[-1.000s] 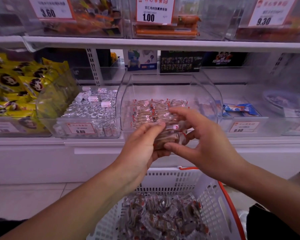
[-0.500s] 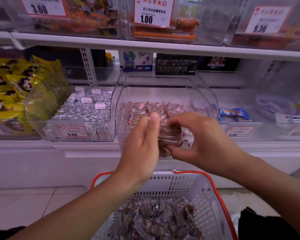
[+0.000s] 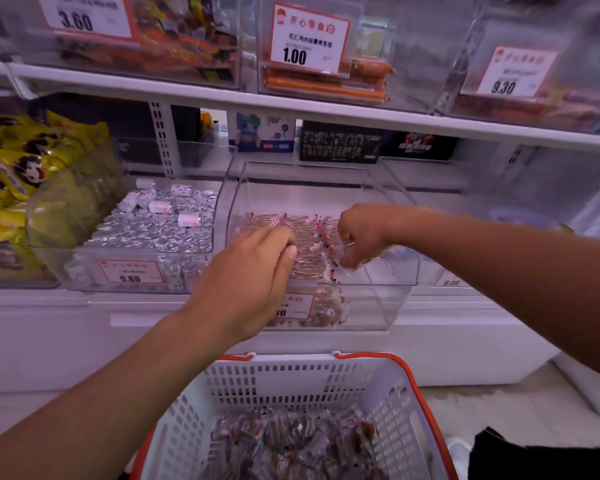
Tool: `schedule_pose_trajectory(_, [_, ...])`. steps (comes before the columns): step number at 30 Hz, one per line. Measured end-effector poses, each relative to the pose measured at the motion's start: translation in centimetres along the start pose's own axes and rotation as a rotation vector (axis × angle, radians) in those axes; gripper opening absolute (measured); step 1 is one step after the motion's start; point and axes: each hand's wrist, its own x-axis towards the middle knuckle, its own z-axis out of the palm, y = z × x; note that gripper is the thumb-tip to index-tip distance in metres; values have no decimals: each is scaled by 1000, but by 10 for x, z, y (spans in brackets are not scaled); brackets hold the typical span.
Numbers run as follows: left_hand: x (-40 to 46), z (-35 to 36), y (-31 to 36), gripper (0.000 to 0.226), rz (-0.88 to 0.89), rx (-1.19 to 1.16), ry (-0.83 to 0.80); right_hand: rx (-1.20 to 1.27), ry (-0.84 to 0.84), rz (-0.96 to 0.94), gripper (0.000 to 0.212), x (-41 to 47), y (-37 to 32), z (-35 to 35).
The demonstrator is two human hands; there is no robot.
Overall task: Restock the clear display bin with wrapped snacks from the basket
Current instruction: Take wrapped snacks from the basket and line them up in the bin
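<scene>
The wrapped snacks (image 3: 305, 247) are small clear packets with red-and-white ends and brown filling, lined up in rows inside the clear display bin (image 3: 388, 299) on the shelf. The right hand (image 3: 359, 233) has its fingers curled around a few packets over the bin's right side; the left hand (image 3: 253, 271) lies with relaxed, nearly straight fingers on the rows, holding nothing. Below both hands, the white basket (image 3: 291, 379) holds a loose heap of the same packets.

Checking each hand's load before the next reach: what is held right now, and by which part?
The right hand pinches wrapped snacks by their upper edge over the clear display bin. The left hand seems to hold nothing.

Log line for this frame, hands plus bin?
left hand: open, at clear bin front | right hand: placing wrapped snacks inside
</scene>
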Motion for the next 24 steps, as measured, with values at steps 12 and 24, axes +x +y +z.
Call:
schedule_pose_trajectory(12, [-1, -1, 1, 16, 11, 8, 26, 77, 56, 86, 51, 8, -8, 19])
schedule_pose_trajectory(24, [-5, -7, 7, 11, 139, 35, 160, 75, 315, 152, 27, -25, -22, -4])
